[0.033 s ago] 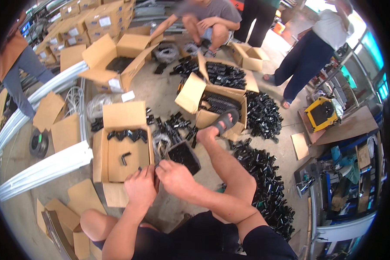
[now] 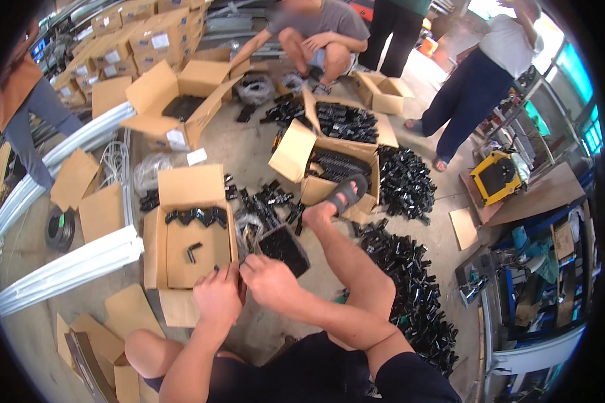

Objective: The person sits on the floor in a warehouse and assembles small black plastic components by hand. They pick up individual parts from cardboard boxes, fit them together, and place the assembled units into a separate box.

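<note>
My left hand (image 2: 218, 294) and my right hand (image 2: 269, 279) meet at the near right corner of an open cardboard box (image 2: 152, 258), fingers closed and pinching close together. A small dark bit shows by my left fingers, but most of what they hold is hidden. Inside that box a row of black angled pieces (image 2: 196, 215) lies along the far side, and one black L-shaped piece (image 2: 193, 252) lies alone on the bottom. Just beyond my right hand stands a dark open container (image 2: 286, 250) of small black bits, beside a clear plastic bag (image 2: 249, 228).
Heaps of black parts (image 2: 410, 295) lie right of my leg. My sandalled foot (image 2: 346, 195) rests against another open box (image 2: 292, 151) of black parts. White profiles (image 2: 70, 269) lie left. A person crouches (image 2: 323, 40) at the back; others stand nearby.
The whole view has shifted very slightly. Both hands stay together at the box corner, with hardly any change in their grip.
</note>
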A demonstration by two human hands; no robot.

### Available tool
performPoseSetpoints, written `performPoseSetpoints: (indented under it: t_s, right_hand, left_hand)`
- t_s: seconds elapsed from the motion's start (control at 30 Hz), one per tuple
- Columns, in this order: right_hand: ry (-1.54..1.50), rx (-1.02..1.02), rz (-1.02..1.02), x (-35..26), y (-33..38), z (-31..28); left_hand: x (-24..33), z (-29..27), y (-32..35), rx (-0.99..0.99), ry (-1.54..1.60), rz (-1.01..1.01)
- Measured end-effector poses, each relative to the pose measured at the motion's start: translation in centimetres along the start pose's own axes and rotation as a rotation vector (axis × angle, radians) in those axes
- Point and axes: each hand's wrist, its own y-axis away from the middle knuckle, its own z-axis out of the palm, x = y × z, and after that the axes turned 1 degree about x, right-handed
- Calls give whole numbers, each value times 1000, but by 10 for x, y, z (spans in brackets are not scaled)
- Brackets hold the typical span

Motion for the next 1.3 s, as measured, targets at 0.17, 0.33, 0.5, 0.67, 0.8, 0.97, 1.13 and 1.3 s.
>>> performPoseSetpoints:
  t_s: [0.17, 0.33, 0.5, 0.67, 0.8, 0.97, 1.13, 1.3]
  right_hand:
    - [49, -6, 52, 1, 3, -1]
    - [-4, 72, 28, 2, 4, -2]
    - [-13, 131, -91, 6, 0, 3]
    - [-169, 110, -164, 13, -1, 15]
    - [-246, 240, -78, 10, 2, 22]
    - [-482, 183, 141, 16, -12, 10]
    - [-1186, -125, 344, 58, -8, 1]
    - [-1555, -100, 283, 52, -9, 7]
  left_hand:
    - [4, 1, -2, 1, -1, 44]
    - [6, -3, -7, 62, -6, 44]
    - [4, -11, -10, 65, -30, 31]
    - [-6, -2, 2, -10, -67, -48]
    - [-3, -10, -2, 8, 20, -58]
    - [-11, -20, -1, -6, 195, -206]
    - [-14, -24, -9, -197, 716, -457]
    - [-12, -37, -12, -310, 1135, -552]
